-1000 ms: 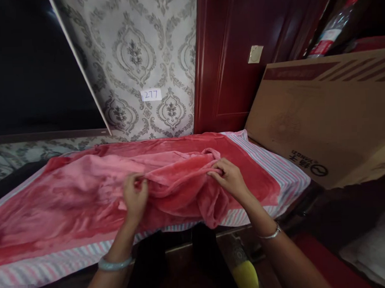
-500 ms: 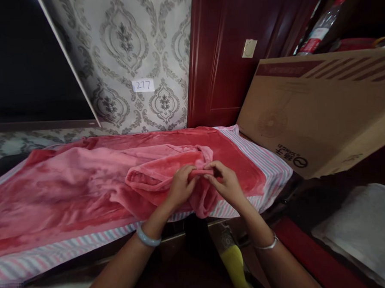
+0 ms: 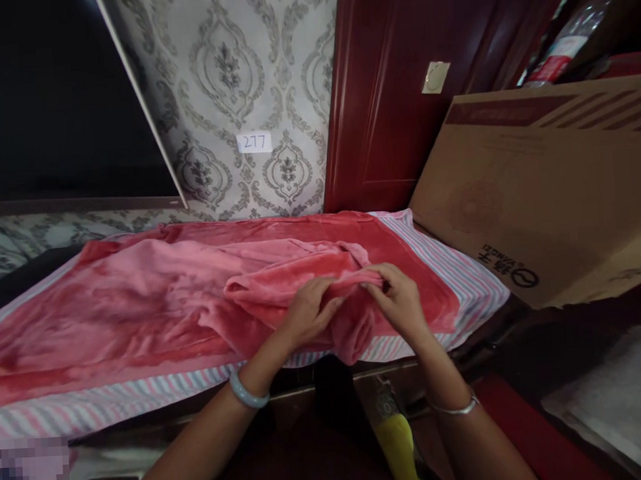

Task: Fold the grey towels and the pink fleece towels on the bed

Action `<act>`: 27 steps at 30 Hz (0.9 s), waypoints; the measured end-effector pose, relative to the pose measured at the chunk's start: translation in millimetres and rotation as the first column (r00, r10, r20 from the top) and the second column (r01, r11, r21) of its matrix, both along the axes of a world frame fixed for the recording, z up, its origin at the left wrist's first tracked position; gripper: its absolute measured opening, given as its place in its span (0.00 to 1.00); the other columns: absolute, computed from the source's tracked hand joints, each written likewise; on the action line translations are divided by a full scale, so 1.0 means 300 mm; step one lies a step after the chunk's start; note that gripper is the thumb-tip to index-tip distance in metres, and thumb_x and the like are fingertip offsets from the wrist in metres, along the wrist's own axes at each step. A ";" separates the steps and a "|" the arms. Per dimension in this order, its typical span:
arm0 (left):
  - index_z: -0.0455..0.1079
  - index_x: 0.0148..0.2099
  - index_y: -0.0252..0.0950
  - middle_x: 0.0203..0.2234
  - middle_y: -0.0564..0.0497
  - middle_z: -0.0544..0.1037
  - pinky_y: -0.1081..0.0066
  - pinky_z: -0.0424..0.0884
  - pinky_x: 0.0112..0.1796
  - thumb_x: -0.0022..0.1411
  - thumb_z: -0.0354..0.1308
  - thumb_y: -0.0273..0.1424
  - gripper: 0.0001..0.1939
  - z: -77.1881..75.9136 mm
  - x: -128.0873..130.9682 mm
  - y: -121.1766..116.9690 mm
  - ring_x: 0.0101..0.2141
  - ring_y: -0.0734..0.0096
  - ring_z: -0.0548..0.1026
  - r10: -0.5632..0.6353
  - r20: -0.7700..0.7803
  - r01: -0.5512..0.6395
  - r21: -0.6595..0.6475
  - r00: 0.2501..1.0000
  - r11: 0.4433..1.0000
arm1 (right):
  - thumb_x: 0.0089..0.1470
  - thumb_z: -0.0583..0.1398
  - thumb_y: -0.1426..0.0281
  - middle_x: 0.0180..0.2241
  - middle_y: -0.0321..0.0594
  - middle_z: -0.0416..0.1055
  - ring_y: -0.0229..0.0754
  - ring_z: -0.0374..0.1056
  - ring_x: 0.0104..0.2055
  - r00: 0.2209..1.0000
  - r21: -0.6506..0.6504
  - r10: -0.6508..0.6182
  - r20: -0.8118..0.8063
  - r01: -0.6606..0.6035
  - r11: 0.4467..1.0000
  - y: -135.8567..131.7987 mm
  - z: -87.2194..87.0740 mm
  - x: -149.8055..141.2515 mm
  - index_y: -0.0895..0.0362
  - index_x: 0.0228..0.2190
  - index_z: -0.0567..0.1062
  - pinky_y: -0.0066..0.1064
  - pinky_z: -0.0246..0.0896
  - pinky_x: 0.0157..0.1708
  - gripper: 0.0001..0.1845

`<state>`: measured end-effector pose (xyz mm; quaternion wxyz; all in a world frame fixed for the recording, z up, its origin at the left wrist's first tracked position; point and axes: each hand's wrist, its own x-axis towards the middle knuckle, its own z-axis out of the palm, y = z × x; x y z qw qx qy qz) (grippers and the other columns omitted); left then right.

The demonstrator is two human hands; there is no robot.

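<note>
A pink-and-red fleece blanket lies spread in loose folds, with a gathered, bunched part near its right side. My left hand bends its fingers over a raised fold of that part, its thumb below. On the same fold, my right hand pinches the edge between thumb and fingers. The fold stretches as a narrow strip between both hands. Below them, a bunched end of the fleece hangs toward the front edge. A striped sheet shows beneath the fleece along the front and right.
A large cardboard box leans at the right, with a red-capped plastic bottle behind it. A dark screen stands at the left. Patterned wallpaper and a dark red door form the back. Something yellow shows below.
My right hand has drawn slightly away from my left, stretching the fold between them. My left fingers now lie flatter. The whole view has shifted a little, so the scene sits farther right.
</note>
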<state>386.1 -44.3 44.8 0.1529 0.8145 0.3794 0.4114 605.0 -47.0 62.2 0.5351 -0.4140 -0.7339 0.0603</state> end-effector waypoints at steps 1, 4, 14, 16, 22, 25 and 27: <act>0.72 0.54 0.37 0.47 0.43 0.79 0.58 0.70 0.51 0.70 0.52 0.39 0.17 -0.006 -0.036 -0.001 0.47 0.57 0.75 0.027 -0.024 -0.028 -0.016 0.999 0.999 | 0.58 0.62 0.65 0.37 0.42 0.79 0.47 0.73 0.40 1.000 0.007 -0.012 -0.014 0.012 1.000 -0.004 0.007 0.021 0.52 0.38 0.79 0.38 0.69 0.43 0.07; 0.75 0.46 0.37 0.42 0.44 0.80 0.58 0.69 0.50 0.72 0.47 0.38 0.16 -0.041 -0.182 -0.001 0.44 0.57 0.75 0.137 -0.139 -0.141 -0.017 0.981 0.990 | 0.58 0.63 0.62 0.37 0.40 0.79 0.46 0.74 0.38 0.999 -0.006 -0.028 -0.035 0.027 1.000 -0.023 0.011 0.083 0.52 0.38 0.80 0.36 0.69 0.40 0.09; 0.76 0.46 0.38 0.51 0.41 0.78 0.51 0.69 0.55 0.64 0.49 0.28 0.15 -0.167 -0.534 -0.029 0.54 0.53 0.73 0.433 -0.250 -0.433 0.057 0.866 0.899 | 0.57 0.64 0.57 0.35 0.41 0.80 0.46 0.75 0.37 0.991 -0.076 -0.085 -0.103 0.077 0.994 -0.077 -0.103 0.150 0.53 0.36 0.81 0.37 0.71 0.39 0.13; 0.74 0.51 0.37 0.54 0.42 0.76 0.52 0.68 0.59 0.59 0.50 0.24 0.20 -0.178 -0.545 -0.013 0.57 0.56 0.72 0.382 -0.236 -0.386 0.033 0.893 0.922 | 0.57 0.64 0.57 0.36 0.41 0.80 0.47 0.75 0.37 0.991 -0.079 -0.084 -0.106 0.075 0.994 -0.082 -0.113 0.153 0.53 0.37 0.81 0.37 0.71 0.37 0.13; 0.75 0.45 0.37 0.45 0.43 0.81 0.57 0.74 0.50 0.49 0.53 0.22 0.21 -0.188 -0.552 0.033 0.46 0.55 0.78 0.443 -0.177 -0.466 -0.117 0.879 0.877 | 0.57 0.64 0.58 0.38 0.42 0.80 0.49 0.76 0.41 0.993 -0.073 -0.081 -0.083 0.075 0.995 -0.098 -0.128 0.171 0.52 0.39 0.81 0.41 0.72 0.42 0.12; 0.74 0.36 0.39 0.31 0.47 0.81 0.64 0.75 0.39 0.50 0.54 0.26 0.11 -0.162 -0.548 0.036 0.34 0.60 0.79 0.528 0.009 -0.513 -0.218 0.849 0.830 | 0.58 0.64 0.59 0.38 0.42 0.80 0.48 0.76 0.41 0.995 -0.081 -0.070 -0.076 0.064 0.995 -0.101 -0.114 0.178 0.52 0.39 0.81 0.40 0.72 0.41 0.12; 0.71 0.35 0.39 0.23 0.52 0.77 0.70 0.72 0.28 0.52 0.54 0.30 0.07 -0.126 -0.542 0.040 0.24 0.66 0.75 0.567 0.221 -0.480 -0.346 0.793 0.806 | 0.58 0.64 0.60 0.37 0.41 0.80 0.48 0.76 0.40 0.993 -0.069 -0.083 -0.084 0.077 0.995 -0.102 -0.089 0.180 0.51 0.39 0.81 0.39 0.71 0.39 0.10</act>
